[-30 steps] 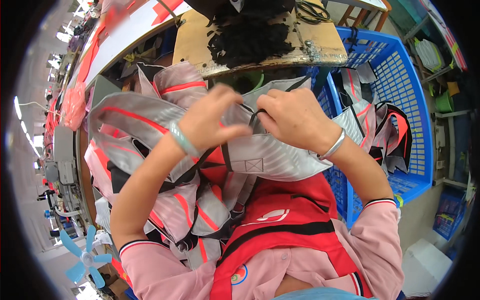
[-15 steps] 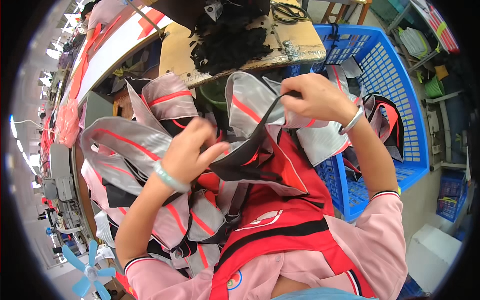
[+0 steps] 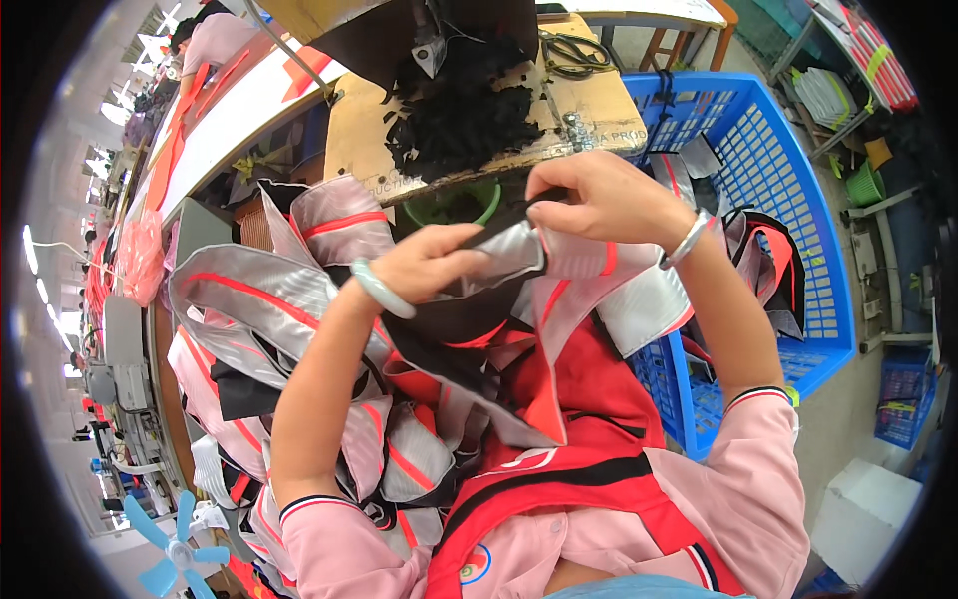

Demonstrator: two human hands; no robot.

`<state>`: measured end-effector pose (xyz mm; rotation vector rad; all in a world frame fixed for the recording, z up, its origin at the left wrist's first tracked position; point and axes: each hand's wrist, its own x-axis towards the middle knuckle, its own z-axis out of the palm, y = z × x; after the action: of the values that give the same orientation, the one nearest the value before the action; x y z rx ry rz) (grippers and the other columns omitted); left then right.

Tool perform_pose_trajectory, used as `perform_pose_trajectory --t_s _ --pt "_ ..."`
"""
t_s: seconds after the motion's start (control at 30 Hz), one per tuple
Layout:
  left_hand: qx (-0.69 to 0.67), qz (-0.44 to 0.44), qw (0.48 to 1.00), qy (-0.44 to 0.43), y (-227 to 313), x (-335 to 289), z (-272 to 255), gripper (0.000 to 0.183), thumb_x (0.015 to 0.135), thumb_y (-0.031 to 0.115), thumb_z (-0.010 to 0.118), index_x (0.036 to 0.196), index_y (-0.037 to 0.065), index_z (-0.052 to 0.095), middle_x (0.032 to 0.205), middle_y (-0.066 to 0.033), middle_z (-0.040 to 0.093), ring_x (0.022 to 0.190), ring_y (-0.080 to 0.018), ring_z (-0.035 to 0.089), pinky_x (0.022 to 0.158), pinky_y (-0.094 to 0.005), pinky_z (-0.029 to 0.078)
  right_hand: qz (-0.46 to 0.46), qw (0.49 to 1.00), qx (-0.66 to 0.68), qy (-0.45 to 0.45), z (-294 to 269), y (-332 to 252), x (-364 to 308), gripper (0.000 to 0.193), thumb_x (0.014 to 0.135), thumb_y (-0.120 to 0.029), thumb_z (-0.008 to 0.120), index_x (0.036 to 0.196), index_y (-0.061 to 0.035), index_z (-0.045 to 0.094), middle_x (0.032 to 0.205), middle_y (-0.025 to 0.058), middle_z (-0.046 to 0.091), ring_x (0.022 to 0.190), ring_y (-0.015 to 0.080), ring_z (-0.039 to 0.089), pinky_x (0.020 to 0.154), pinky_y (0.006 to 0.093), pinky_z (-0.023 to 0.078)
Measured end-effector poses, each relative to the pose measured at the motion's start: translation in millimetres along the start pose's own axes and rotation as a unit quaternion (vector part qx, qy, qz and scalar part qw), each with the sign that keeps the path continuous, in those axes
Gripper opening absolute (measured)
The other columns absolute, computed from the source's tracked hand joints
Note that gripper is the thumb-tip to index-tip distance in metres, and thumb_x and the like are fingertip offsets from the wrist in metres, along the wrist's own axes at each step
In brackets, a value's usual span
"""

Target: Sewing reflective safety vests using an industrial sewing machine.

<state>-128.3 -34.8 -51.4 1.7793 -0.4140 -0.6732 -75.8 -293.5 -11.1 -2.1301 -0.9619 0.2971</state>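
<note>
A sewn fabric piece (image 3: 529, 255), silvery grey with black panels and red strips, hangs across the space between my two hands. My right hand (image 3: 604, 200) pinches its upper black edge, thumb and fingers closed. At its left end my left hand (image 3: 427, 262) has its fingers closed on the grey and black edge. The lower part of the piece drapes over my red apron (image 3: 609, 384). Beside my left forearm lies a heap of similar grey pieces (image 3: 249, 299) with red strips, overlapping one another.
Ahead is a wooden worktop (image 3: 589, 110) with a mound of black scraps (image 3: 464, 125) under a machine's metal tip (image 3: 429, 58). Below its edge shows a green bin (image 3: 464, 207). At right stands a blue plastic basket (image 3: 823, 200) holding more pieces. A light blue fan (image 3: 180, 551) is at lower left.
My left hand has moved right and up and now grips the piece. My right hand has shifted slightly left, and the piece's grey side is turned up between the hands.
</note>
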Motion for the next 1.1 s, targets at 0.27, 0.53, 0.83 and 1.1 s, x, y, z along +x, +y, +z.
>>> perform_pose_trajectory --t_s 0.27,0.53,0.83,1.1 --pt "0.174 0.015 0.971 0.166 31.7 -3.3 -47.0 0.031 0.099 0.028 0.053 0.099 -0.002 0.061 0.08 -0.0031 0.058 0.079 -0.0115 0.052 0.073 -0.0278 0.044 0.025 0.994 0.102 0.039 9.9 20.9 48.2 0.03 0.08 -0.028 0.062 0.093 -0.0005 0.068 0.082 0.014 0.069 0.078 0.0247 0.066 0.072 0.0342 0.05" --pt "0.214 -0.011 0.965 0.151 48.8 24.4 -100.6 0.034 0.1 0.031 0.051 0.092 -0.002 0.058 0.079 0.0043 0.05 0.079 -0.0057 0.043 0.074 -0.0229 0.04 0.032 0.987 0.072 0.144 -4.0 25.2 97.5 0.03 0.082 -0.027 0.062 0.093 -0.0007 0.069 0.084 0.0137 0.07 0.079 0.0252 0.066 0.073 0.0346 0.05" --pt "0.224 -0.1 0.947 0.208 49.1 40.4 -123.8 0.042 0.097 0.043 0.052 0.109 0.004 0.064 0.081 0.0087 0.051 0.065 -0.002 0.038 0.055 -0.0194 0.032 0.043 0.986 0.048 0.151 -9.1 43.2 136.4 0.033 0.079 -0.032 0.063 0.091 -0.0024 0.071 0.084 0.0149 0.069 0.08 0.0283 0.066 0.074 0.0354 0.051" --pt "0.225 -0.101 0.942 0.228 46.9 44.6 -132.1 0.048 0.096 0.045 0.053 0.12 0.005 0.062 0.084 0.0097 0.054 0.07 -0.0025 0.042 0.058 -0.0188 0.034 0.02 0.988 0.027 0.15 -12.6 45.3 144.3 0.034 0.084 -0.029 0.062 0.096 0.0028 0.068 0.081 0.0118 0.068 0.074 0.0177 0.062 0.07 0.0307 0.05"
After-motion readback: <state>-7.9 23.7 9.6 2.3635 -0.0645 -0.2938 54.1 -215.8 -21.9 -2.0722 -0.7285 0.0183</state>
